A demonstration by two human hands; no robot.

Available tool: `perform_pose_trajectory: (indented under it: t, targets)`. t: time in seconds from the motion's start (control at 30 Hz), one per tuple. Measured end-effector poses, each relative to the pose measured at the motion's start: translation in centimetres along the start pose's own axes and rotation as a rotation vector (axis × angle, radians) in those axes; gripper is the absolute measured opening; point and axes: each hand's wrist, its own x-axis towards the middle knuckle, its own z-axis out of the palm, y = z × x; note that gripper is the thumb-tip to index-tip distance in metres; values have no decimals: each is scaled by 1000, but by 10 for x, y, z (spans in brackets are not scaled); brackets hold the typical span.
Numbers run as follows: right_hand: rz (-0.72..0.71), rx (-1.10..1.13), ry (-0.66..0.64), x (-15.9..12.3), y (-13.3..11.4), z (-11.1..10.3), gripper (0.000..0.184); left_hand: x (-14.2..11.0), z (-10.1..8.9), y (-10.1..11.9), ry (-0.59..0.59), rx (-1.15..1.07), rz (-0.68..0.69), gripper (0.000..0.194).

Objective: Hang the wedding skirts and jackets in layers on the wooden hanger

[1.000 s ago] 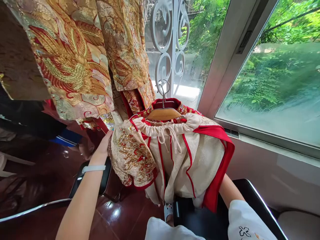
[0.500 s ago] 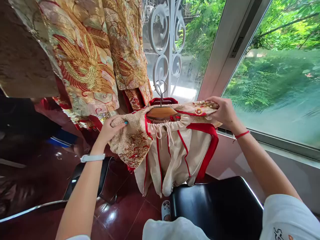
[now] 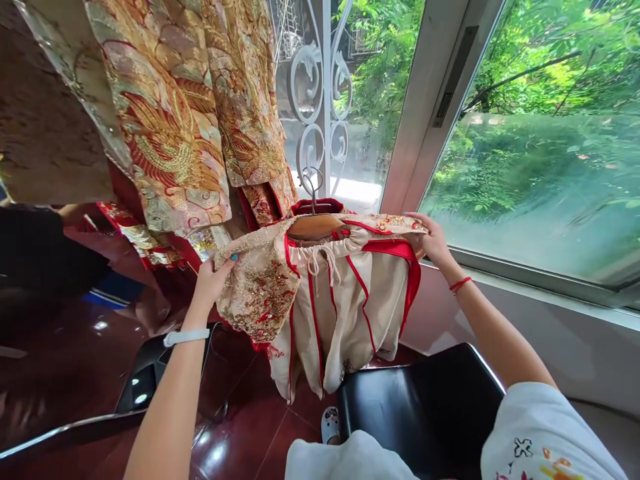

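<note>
A cream and gold embroidered jacket (image 3: pixel 260 293) with red trim hangs in front of me on a wooden hanger (image 3: pixel 315 227). My left hand (image 3: pixel 213 280) grips its left shoulder, thumb on top. On the other side, my right hand (image 3: pixel 427 240) is closed on the right shoulder edge. Between them hangs a cream skirt (image 3: pixel 337 313) with red piping and a tied drawstring waist. The hanger's metal hook shows above the collar. Fingers behind the cloth are hidden.
Gold and red embroidered garments (image 3: pixel 170 133) hang at the upper left. A black chair (image 3: pixel 420 407) stands close in front, and another black chair (image 3: pixel 145 373) is at left. Windows (image 3: pixel 525 153) line the right side. Behind the garments at left, a person's dark clothing (image 3: pixel 50 260) shows.
The view has shifted slightly to the right. My left hand's hold on the shoulder looks a little lower and further out; both hands still grip the jacket.
</note>
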Motion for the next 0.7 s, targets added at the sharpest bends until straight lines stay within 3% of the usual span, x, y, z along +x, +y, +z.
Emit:
perform_pose_trajectory:
  t: [0.17,0.23,0.3,0.33,0.43,0.47,0.57,0.63,0.7]
  targets:
    - [-211,-316,124,11,-27,-35,38,-20,-2,16,-8,73,-16,38]
    - [-229,-334,152,7,-37,-49,31,-44,12,33,174,198,85,41]
    - [-212,-276,118,-2,-42,-56,22,-77,42,57,382,336,348,44]
    - [-186,-222,93,-8,-43,-57,20,-95,63,71,337,369,539,41]
    - [-62,-26,75,-26,-43,-54,23,-135,139,119,-276,490,1070,39]
    - [-25,17,97,-32,-43,-51,23,-141,165,133,-402,550,1172,43]
    - [34,-21,201,-56,-46,-41,20,-137,225,165,-499,701,1237,54]
    - [34,-113,264,-75,-47,-30,20,-125,246,171,-479,761,1208,56]
    - [32,-170,313,-94,-44,-14,20,-115,255,167,-472,784,1195,56]
